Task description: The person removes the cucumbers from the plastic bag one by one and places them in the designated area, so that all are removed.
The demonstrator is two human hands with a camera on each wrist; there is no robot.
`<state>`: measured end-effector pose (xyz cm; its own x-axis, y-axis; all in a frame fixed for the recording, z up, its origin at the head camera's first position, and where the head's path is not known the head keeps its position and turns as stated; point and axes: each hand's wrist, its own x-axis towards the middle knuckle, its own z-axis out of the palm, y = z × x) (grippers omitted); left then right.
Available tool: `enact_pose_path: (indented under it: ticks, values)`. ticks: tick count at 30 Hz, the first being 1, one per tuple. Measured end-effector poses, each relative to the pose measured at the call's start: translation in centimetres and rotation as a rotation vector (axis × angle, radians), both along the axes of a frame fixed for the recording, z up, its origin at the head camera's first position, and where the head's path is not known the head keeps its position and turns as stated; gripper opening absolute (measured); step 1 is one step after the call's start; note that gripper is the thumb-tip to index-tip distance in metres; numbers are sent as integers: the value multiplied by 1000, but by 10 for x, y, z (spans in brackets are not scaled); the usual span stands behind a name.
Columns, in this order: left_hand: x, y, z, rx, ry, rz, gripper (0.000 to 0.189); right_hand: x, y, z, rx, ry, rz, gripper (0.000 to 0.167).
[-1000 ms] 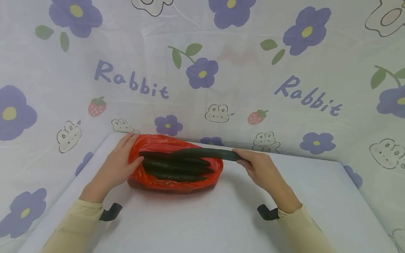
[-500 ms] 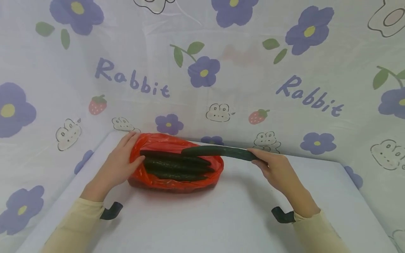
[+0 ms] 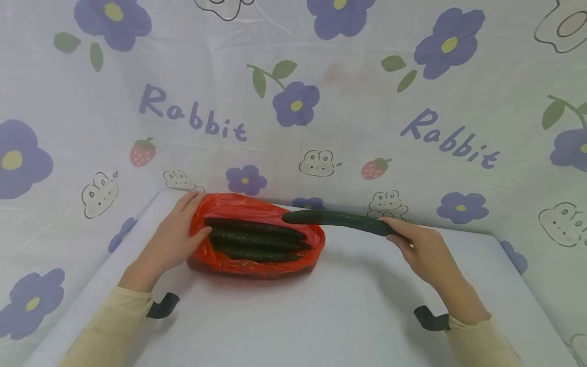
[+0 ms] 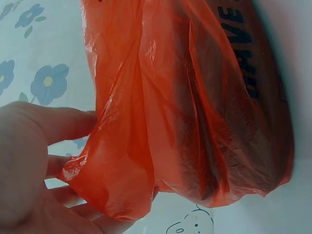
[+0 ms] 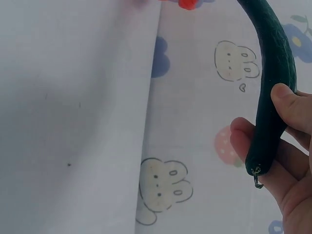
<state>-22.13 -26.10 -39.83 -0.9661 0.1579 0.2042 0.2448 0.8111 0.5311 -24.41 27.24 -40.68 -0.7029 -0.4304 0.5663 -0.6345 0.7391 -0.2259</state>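
Note:
A red plastic bag (image 3: 257,269) lies on its side on the white table, its mouth spread wide. Inside it, dark green cucumbers (image 3: 257,239) lie side by side. My left hand (image 3: 171,237) holds the bag's left end; in the left wrist view the thumb (image 4: 73,122) is on the near side of the red film and the other fingers pass behind it. My right hand (image 3: 424,255) grips one long cucumber (image 3: 339,219) near its stem end, thumb across it. That cucumber is raised and nearly level, its far tip over the right part of the bag's mouth.
The white table (image 3: 293,326) reaches to a hanging cloth (image 3: 357,122) printed with flowers and rabbits, close behind the bag. A short black angled piece sticks out at each cuff, left (image 3: 164,306) and right (image 3: 431,319).
My right hand has moved right, drawing the cucumber along until most of it is outside the bag. My left hand and the bag have stayed in place.

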Motion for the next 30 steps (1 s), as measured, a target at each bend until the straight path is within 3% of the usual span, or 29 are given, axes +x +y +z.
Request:
enact_pose_path:
  ticks: [18,30]
  values:
    - [-2,-3,2,-8,37,-22,74,17,43,1,2,102,-73,53]
    - [-3,-4,5,-10,41,-31,71,23,85,-14,1,65,-153,55]
